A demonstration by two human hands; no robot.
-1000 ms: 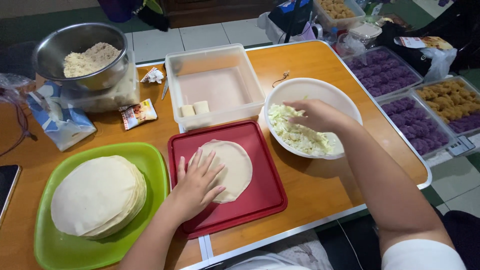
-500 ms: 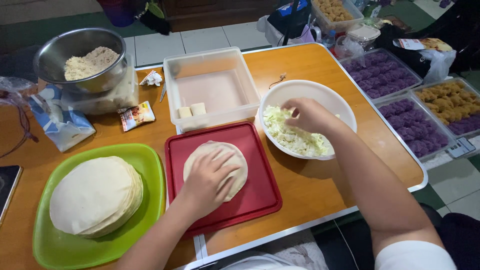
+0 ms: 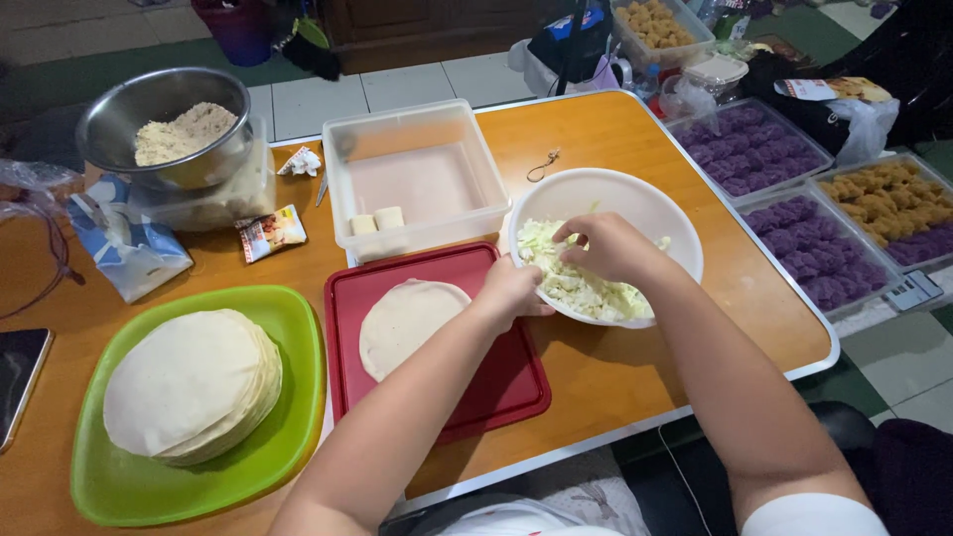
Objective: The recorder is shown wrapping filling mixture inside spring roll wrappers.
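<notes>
Half a second ago our left hand (image 3: 511, 293) lay flat on the round wrapper (image 3: 409, 325); now it has lifted off and grips the near rim of the white bowl (image 3: 667, 220) at centre right, leaving the wrapper bare on the red tray (image 3: 496, 382) in the middle of the frame. Our right hand (image 3: 603, 246) stays inside the bowl, fingers pinched on shredded cabbage (image 3: 581, 288). At lower left a green plate (image 3: 288, 417) carries a stack of wrappers (image 3: 191, 382). Above the tray a clear tub (image 3: 422, 179) holds two pale blocks, and at upper left a steel bowl (image 3: 109, 119) holds crumbs. Everything rests on an orange wooden table (image 3: 596, 129) over a tiled floor; trays of purple pieces (image 3: 749, 149) sit at right.
</notes>
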